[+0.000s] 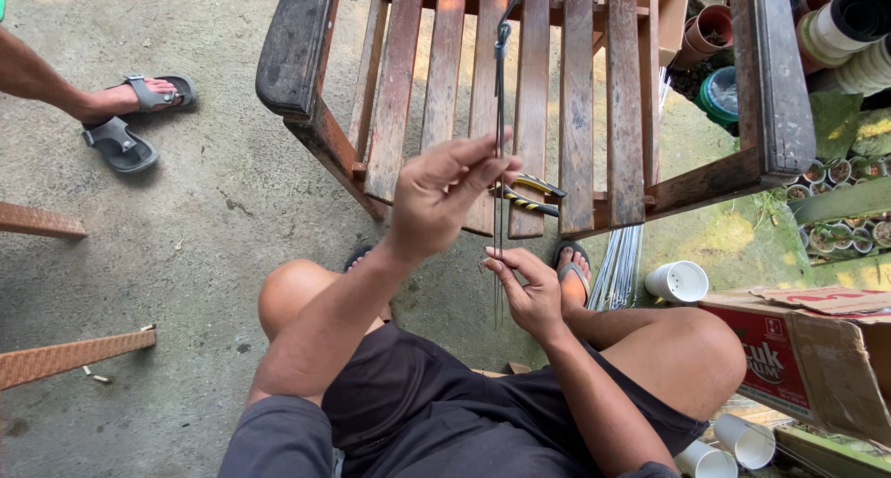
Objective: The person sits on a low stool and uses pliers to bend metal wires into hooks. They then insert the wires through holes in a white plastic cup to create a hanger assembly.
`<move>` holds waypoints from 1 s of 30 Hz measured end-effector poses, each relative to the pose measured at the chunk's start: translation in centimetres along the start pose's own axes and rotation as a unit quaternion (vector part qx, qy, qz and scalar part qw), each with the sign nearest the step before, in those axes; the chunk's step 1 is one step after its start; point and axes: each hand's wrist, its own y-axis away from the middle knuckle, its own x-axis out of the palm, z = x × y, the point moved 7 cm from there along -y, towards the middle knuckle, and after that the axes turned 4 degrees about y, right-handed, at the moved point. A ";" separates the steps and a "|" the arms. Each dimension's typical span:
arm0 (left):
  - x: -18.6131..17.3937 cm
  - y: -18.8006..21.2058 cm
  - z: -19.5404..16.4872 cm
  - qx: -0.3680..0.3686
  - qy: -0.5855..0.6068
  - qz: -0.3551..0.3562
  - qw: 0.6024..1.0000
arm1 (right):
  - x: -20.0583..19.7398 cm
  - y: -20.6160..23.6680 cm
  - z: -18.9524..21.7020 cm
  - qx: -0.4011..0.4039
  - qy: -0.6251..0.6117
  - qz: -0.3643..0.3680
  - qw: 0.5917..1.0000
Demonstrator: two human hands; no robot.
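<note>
The right hand (pixel 531 292), nearest, pinches the lower part of the thin dark metal wires (pixel 499 116). Above it, the left hand (pixel 444 192) closes its fingertips on them. Behind, yellow-black pliers (pixel 529 196) lie on the slatted wooden chair (pixel 575 107).

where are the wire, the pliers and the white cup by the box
wire (pixel 499 88), head view, on the dark strands above the left hand
pliers (pixel 531 195), head view, on the yellow-and-black handles
white cup (pixel 679 281), head view, on its open rim
</note>
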 end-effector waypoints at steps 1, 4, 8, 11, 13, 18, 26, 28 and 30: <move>0.1 -0.6 -0.6 -0.002 -0.005 0.010 1.000 | -0.1 0.0 0.0 -0.002 0.005 -0.006 1.000; 0.5 -1.8 -2.2 -0.015 0.003 0.041 0.999 | -0.4 0.3 -0.1 -0.001 0.009 -0.005 1.000; 2.1 -2.4 -3.4 -0.033 0.060 0.082 0.994 | -0.5 0.8 -1.1 0.030 -0.102 0.050 0.993; 3.5 -2.2 -3.8 -0.042 0.085 0.118 0.988 | -0.3 1.3 -2.0 0.077 -0.208 0.103 0.970; 4.3 -2.1 -4.0 -0.053 0.103 0.142 0.983 | -0.4 1.2 -1.9 0.062 -0.258 0.130 0.955; 5.6 -2.4 -4.5 -0.066 0.135 0.183 0.972 | -0.4 1.5 -1.9 0.060 -0.347 0.153 0.923; 6.2 -3.0 -5.7 -0.016 0.027 0.199 0.979 | -0.5 2.1 -3.3 0.096 -0.472 0.083 0.872; 6.2 -3.5 -6.1 0.010 0.012 0.180 0.984 | -0.6 2.0 -3.6 0.101 -0.466 0.044 0.878; 6.0 -4.0 -6.6 0.037 0.026 0.157 0.987 | -1.1 2.0 -3.3 0.080 -0.415 0.012 0.906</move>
